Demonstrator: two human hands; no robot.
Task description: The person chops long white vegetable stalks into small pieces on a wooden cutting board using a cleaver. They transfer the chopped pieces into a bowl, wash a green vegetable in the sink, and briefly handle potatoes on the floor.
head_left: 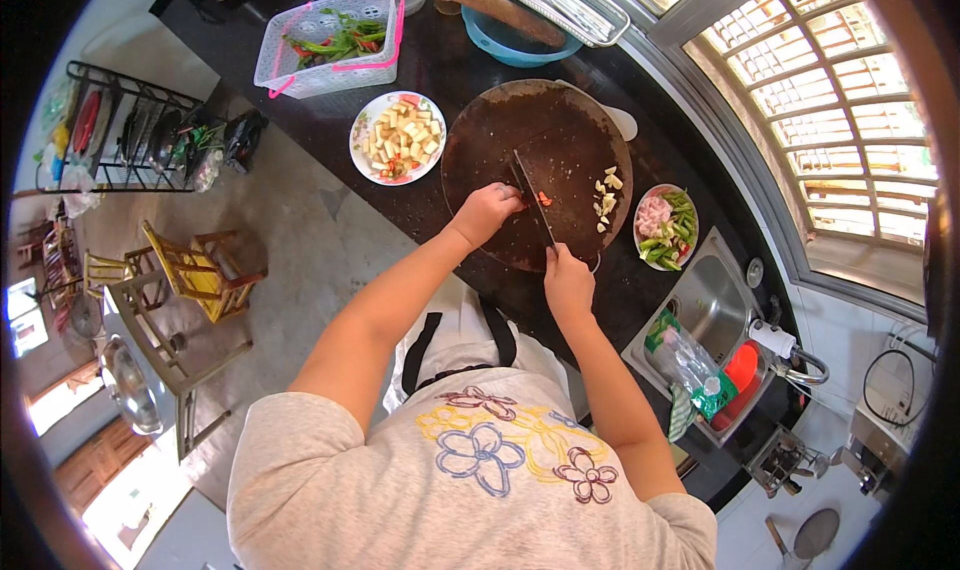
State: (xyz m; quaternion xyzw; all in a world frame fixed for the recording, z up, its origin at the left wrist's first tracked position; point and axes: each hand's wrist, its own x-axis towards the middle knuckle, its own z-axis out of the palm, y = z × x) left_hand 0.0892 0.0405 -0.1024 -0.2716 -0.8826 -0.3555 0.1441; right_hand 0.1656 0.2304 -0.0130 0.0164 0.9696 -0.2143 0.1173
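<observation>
A large round wooden chopping board (500, 120) lies on the dark counter in front of me. My right hand (568, 285) grips the handle of a kitchen knife (530, 195), its blade slanting away across the board. Left of the blade, my left hand (487, 213) has its fingers curled and pressed down, apparently on a red chili that they mostly hide. Small red chili pieces (543, 200) lie just right of the blade. Chopped garlic (606, 198) is gathered near the board's right side.
Beyond the board's left are a plate of pale cubes (402, 138) and a basket of greens (330, 45). A blue basin (510, 45) stands behind. At right, a plate of meat and green peppers (665, 227) sits near the sink (715, 300), which holds a plastic bag (690, 360).
</observation>
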